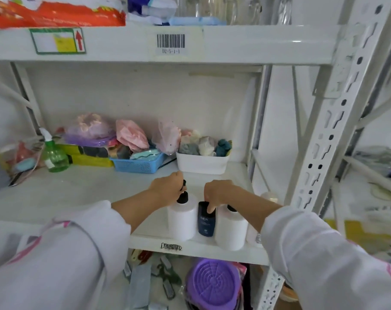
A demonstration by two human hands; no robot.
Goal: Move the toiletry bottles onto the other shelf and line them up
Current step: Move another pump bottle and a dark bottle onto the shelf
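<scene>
Low in the middle of the frame, three bottles stand in a row at the white shelf's front edge. The left hand grips the black pump of the left white bottle. The right hand curls over the right white bottle, one finger touching the dark blue bottle between them.

Green spray bottle, blue basket, white bin behind.

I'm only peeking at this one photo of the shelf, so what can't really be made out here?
- Head view: right white bottle, its pump top is hidden by the right hand.
- Dark MEN bottle, the small print is too small to read.
- Small bottle behind the right sleeve, mostly covered.
- Shelf-edge scribble, blurred.
</scene>
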